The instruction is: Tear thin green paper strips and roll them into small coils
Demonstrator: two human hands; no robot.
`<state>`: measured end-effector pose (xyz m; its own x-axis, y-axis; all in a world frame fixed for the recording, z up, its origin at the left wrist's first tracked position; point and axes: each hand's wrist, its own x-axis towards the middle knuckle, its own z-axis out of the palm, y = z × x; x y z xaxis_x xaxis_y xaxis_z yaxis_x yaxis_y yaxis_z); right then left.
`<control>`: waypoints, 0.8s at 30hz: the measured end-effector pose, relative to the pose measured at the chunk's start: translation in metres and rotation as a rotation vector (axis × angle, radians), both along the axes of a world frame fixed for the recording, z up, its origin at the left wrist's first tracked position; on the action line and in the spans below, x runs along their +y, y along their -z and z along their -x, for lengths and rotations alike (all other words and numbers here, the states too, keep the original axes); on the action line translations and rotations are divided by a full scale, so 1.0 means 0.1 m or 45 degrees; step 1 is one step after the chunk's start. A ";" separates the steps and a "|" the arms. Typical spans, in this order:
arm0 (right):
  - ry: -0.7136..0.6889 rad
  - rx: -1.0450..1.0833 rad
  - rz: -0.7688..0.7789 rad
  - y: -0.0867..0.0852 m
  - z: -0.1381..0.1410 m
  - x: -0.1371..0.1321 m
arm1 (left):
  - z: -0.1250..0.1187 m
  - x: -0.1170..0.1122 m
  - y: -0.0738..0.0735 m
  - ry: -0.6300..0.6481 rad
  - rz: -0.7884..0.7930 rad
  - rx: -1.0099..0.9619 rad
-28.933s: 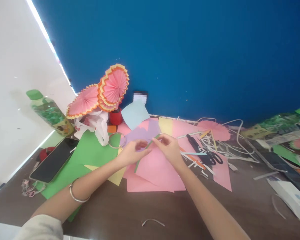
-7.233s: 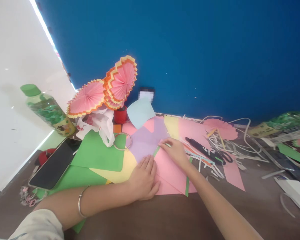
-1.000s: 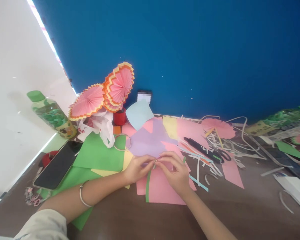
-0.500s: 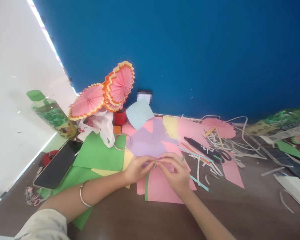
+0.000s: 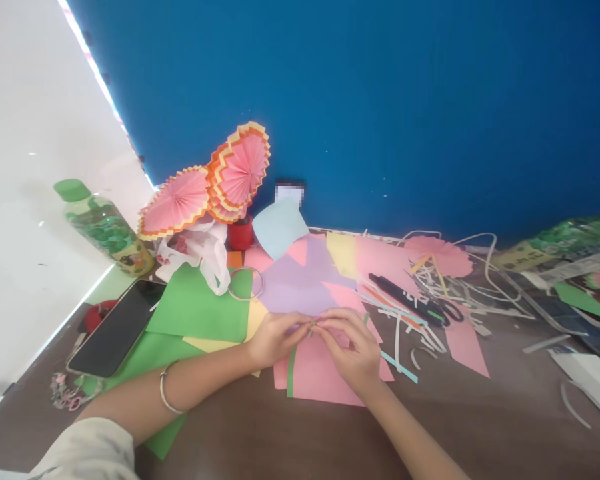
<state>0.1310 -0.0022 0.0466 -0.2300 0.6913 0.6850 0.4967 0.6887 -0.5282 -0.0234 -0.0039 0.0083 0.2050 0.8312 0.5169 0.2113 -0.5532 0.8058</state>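
Note:
My left hand (image 5: 275, 339) and my right hand (image 5: 353, 350) meet over a pink paper sheet (image 5: 325, 381), thumbs and fingertips pinched together. Between the fingertips sits a tiny green paper piece (image 5: 312, 327); it looks rolled or folded, but most of it is covered by the fingers. Along the left edge of the pink sheet runs a narrow green strip (image 5: 291, 373). A bit of green also shows beside my right hand's knuckles. Under and behind the hands lie purple paper (image 5: 295, 283) and more pink sheets.
Green sheets (image 5: 200, 310) and a phone (image 5: 115, 330) lie on the left, near a bottle (image 5: 105, 227). Pleated paper fans (image 5: 240, 167) stand behind a plastic bag (image 5: 200, 250). Loose paper strips (image 5: 397, 333), a black pen-like tool (image 5: 400, 297) and scissors (image 5: 450, 311) lie right.
The fingertips have shifted very slightly around the green piece. The near left corner of the pink sheet, with its green strip, has moved a little left and away from me.

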 end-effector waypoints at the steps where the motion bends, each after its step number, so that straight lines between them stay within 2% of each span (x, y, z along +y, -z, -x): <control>1: -0.002 -0.008 -0.002 0.00 0.00 0.00 | 0.00 0.00 0.00 0.000 -0.004 0.002; 8: -0.007 -0.093 -0.095 0.05 -0.03 0.01 | 0.01 0.00 0.00 -0.003 -0.077 0.004; 15: -0.018 -0.129 -0.194 0.06 -0.04 -0.01 | -0.01 -0.01 -0.03 -0.040 0.023 0.005; 20: -0.140 -0.137 -0.154 0.07 -0.06 -0.01 | 0.00 -0.01 -0.06 -0.049 0.041 0.005; 24: -0.228 -0.195 -0.204 0.11 -0.11 0.02 | -0.01 -0.01 -0.04 -0.009 0.078 -0.038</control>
<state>0.1416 -0.0005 0.0360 -0.4481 0.5157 0.7303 0.4251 0.8415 -0.3334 -0.0228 -0.0044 0.0121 0.1844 0.8630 0.4704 0.1907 -0.5009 0.8442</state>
